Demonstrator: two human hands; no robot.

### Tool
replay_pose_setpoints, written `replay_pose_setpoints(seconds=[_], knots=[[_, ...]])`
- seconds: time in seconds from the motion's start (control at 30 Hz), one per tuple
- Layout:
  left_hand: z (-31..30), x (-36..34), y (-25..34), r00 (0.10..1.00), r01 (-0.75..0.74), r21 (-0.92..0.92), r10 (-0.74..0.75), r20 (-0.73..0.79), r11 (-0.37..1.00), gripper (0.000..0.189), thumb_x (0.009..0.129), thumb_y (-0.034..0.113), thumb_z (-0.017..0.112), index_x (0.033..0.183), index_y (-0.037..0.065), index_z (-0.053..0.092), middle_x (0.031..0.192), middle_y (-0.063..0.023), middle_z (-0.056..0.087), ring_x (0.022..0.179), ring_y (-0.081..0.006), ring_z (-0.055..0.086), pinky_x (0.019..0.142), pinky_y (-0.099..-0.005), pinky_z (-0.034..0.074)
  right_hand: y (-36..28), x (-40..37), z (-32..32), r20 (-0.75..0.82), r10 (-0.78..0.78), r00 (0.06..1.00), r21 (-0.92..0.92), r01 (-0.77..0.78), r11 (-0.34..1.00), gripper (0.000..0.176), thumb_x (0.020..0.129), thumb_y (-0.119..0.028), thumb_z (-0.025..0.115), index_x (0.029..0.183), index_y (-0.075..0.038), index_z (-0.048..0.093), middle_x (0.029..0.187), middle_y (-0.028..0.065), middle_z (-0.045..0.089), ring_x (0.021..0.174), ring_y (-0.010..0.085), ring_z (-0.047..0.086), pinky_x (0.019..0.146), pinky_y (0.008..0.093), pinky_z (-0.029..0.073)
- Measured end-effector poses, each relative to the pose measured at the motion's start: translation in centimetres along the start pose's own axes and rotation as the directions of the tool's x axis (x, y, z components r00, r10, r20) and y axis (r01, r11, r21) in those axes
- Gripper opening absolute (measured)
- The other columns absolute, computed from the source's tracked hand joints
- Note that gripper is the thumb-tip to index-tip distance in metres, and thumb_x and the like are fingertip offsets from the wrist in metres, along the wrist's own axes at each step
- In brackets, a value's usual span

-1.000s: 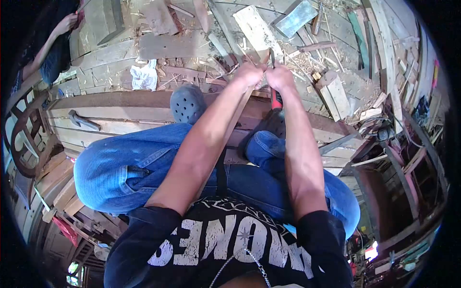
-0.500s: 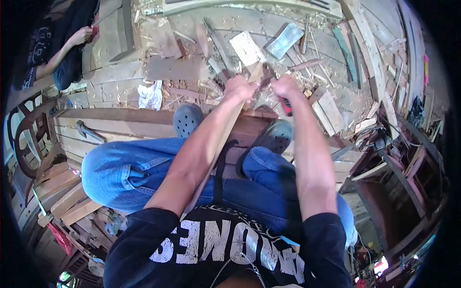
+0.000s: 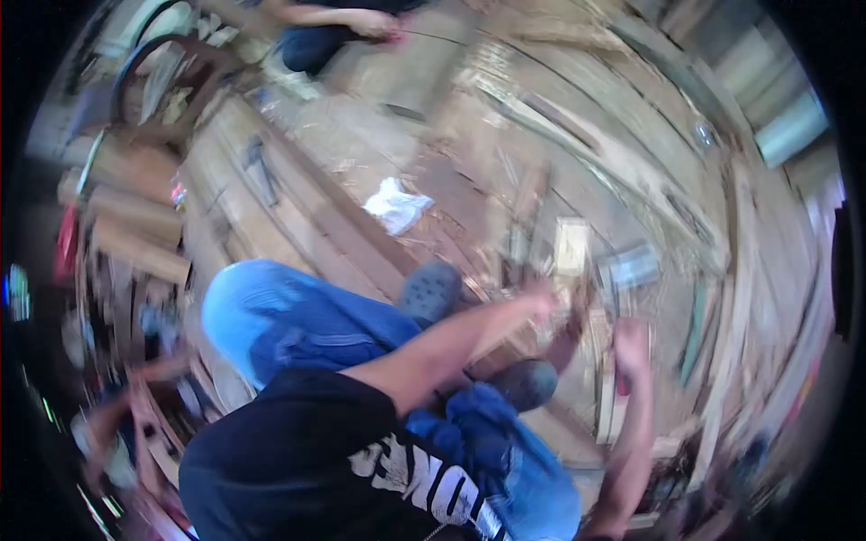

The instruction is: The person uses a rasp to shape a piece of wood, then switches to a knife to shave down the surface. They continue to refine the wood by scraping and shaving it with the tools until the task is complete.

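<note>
Motion blurs the whole view. My left hand (image 3: 539,302) is closed around a thin wooden strip, which is mostly hidden by the forearm and the smear. To its right, my right hand (image 3: 630,344) makes a fist around a red-handled tool (image 3: 622,386); only a bit of the red handle shows below the fist, and its working end cannot be made out. Just beyond my left hand lies a pale wooden block (image 3: 572,245). A grey-blue flat piece (image 3: 630,267) rests to the right of that block, above my right hand.
A long wooden beam (image 3: 316,194) runs diagonally past my shoes, with a hammer-like tool (image 3: 260,171) beside it. A crumpled white cloth (image 3: 397,206) lies on the plank floor. Another person's hand (image 3: 374,24) shows at the top. Wood scraps and long boards (image 3: 622,171) lie around.
My view has swung left and rotated, so the scene appears tilted and blurred. Both hands now appear lower and further right in the picture, and the gap between them looks wider.
</note>
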State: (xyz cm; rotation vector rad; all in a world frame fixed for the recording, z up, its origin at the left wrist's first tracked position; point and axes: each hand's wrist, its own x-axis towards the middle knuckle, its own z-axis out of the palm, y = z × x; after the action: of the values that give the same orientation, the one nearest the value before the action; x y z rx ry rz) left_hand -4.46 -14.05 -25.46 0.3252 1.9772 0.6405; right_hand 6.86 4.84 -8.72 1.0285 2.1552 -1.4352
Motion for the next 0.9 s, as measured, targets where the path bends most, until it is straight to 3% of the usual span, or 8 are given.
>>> replay_pose_setpoints(seconds=[0.03,0.07,0.1,0.13,0.2,0.23,0.3,0.9], knots=[[4.4,2.4,-3.1,0.997,-0.056,-0.763,-0.006,-0.078,0.643,0.025,0.084,0.02,0.058,0.103,0.004,0.061,0.072,-0.0118,0.062,0.054,-0.0179,0.057,0.047,-0.034,0.046,0.9,-0.3,1.9,0.03,0.243,0.97,0.032,-0.243,0.969,0.024,0.09,-0.02,0.043,0.085,-0.002,0.058,0.055,0.0057,0.051,0.047,0.0139,0.052,0.044,0.0291,0.042],[-3.9,-5.4,4.3,0.997,0.066,-0.228,-0.055,0.058,0.971,0.029,0.086,0.028,0.054,0.081,0.001,0.063,0.063,-0.0127,0.062,0.051,-0.022,0.061,0.049,-0.0404,0.049,-0.9,-1.3,3.4,0.094,0.189,0.977,0.181,-0.203,0.962,0.022,0.089,-0.022,0.045,0.083,-0.005,0.057,0.057,0.0046,0.051,0.045,0.0139,0.049,0.042,0.0281,0.04],[-3.3,-4.5,4.1,0.983,0.147,-0.146,-0.129,0.128,0.978,0.03,0.087,0.03,0.053,0.08,0.003,0.063,0.062,-0.0156,0.061,0.045,-0.0223,0.059,0.041,-0.0398,0.047,-1.9,-2.4,5.2,0.09,0.221,0.971,0.396,-0.238,0.887,0.02,0.086,-0.021,0.049,0.082,-0.003,0.055,0.056,0.0046,0.051,0.044,0.015,0.05,0.04,0.0294,0.04],[-1.5,-5.0,3.8,0.982,0.191,-0.482,-0.16,0.104,0.855,0.034,0.087,0.034,0.052,0.078,0.003,0.062,0.059,-0.0155,0.059,0.043,-0.0232,0.057,0.036,-0.04,0.044,-0.4,-2.6,7.2,0.081,0.267,0.96,0.516,-0.269,0.813,0.015,0.084,-0.018,0.049,0.077,-0.005,0.053,0.057,0.0044,0.051,0.045,0.0151,0.048,0.04,0.0294,0.04],[-3.4,-7.3,5.5,0.969,0.245,-0.575,-0.222,0.111,0.781,0.033,0.085,0.029,0.05,0.068,0.003,0.06,0.054,-0.0122,0.055,0.041,-0.0239,0.054,0.038,-0.04,0.045,0.8,-2.1,10.0,0.195,0.243,0.95,0.571,-0.312,0.759,0.015,0.086,-0.017,0.047,0.09,-0.005,0.054,0.063,0.0054,0.05,0.045,0.0147,0.045,0.039,0.0285,0.04],[3.5,0.5,-0.5,0.998,-0.06,-0.374,0.046,-0.046,0.926,0.029,0.083,0.024,0.05,0.067,0.003,0.062,0.054,-0.0103,0.055,0.045,-0.0244,0.055,0.042,-0.0398,0.047,-0.3,-3.3,11.1,0.227,0.269,0.936,0.615,-0.352,0.706,0.015,0.086,-0.017,0.047,0.091,-0.005,0.054,0.063,0.0054,0.05,0.045,0.0146,0.045,0.039,0.0284,0.04],[-1.5,-2.6,2.9,0.975,-0.06,-0.053,0.07,0.209,0.997,0.029,0.081,0.023,0.051,0.077,-0.001,0.066,0.062,-0.0123,0.062,0.049,-0.0242,0.058,0.048,-0.0391,0.049,-0.3,-3.2,13.2,0.202,0.323,0.925,0.692,-0.368,0.621,0.016,0.087,-0.018,0.046,0.094,-0.005,0.054,0.064,0.0053,0.05,0.045,0.0145,0.045,0.039,0.0282,0.04],[-5.4,-8.1,7.4,0.958,0.273,-0.288,-0.286,0.0,0.918,0.037,0.086,0.03,0.05,0.076,-0.002,0.065,0.057,-0.0118,0.058,0.046,-0.0236,0.056,0.042,-0.0374,0.044,-2.4,-1.9,12.4,0.025,0.46,0.887,0.796,-0.296,0.527,0.027,0.089,-0.03,0.05,0.095,-0.004,0.054,0.056,0.003,0.05,0.043,0.0129,0.049,0.04,0.0265,0.039]])
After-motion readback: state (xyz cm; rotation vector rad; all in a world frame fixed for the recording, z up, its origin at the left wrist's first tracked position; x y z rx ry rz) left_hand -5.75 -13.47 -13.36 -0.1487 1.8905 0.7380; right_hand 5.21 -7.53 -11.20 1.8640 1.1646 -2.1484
